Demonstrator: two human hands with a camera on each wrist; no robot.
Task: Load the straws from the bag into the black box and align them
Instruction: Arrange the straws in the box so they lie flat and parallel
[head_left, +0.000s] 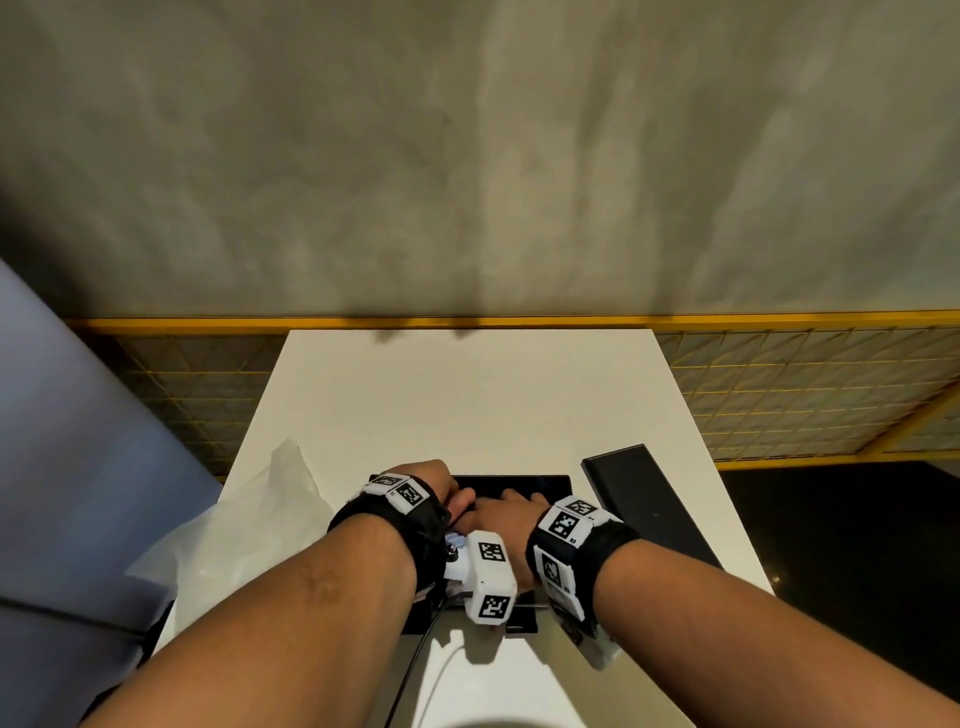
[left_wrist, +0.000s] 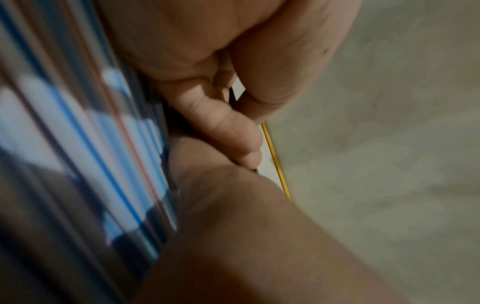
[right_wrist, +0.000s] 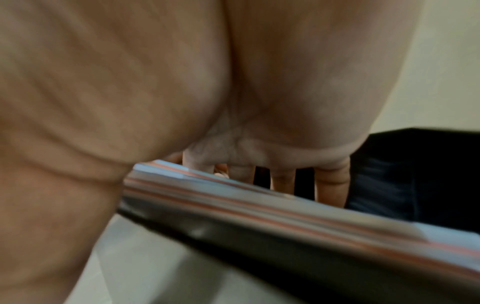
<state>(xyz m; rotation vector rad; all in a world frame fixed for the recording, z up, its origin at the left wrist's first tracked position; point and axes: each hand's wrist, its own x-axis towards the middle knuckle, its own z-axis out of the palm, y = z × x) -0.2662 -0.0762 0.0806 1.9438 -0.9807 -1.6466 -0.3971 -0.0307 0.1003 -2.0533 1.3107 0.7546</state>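
The black box (head_left: 540, 483) lies open at the near middle of the white table (head_left: 467, 395), mostly covered by both hands. Striped straws (left_wrist: 78, 144) lie lengthwise inside it, white with blue and red lines. My left hand (head_left: 441, 486) is at the box's far left end, knuckles up and fingers (left_wrist: 221, 123) curled down; a thin dark edge, apparently the box's wall, sits pinched between finger and thumb. My right hand (head_left: 506, 512) lies flat on the straws (right_wrist: 259, 205) with straight fingers (right_wrist: 330, 185) reaching across the box. The box's dark side wall (right_wrist: 259, 246) runs below the straws.
The box's black lid (head_left: 644, 499) lies flat to the right of the box. A crumpled clear plastic bag (head_left: 270, 499) sits at the table's left edge. A cable (head_left: 415, 654) trails toward me. A yellow mesh fence (head_left: 805, 384) runs behind the table.
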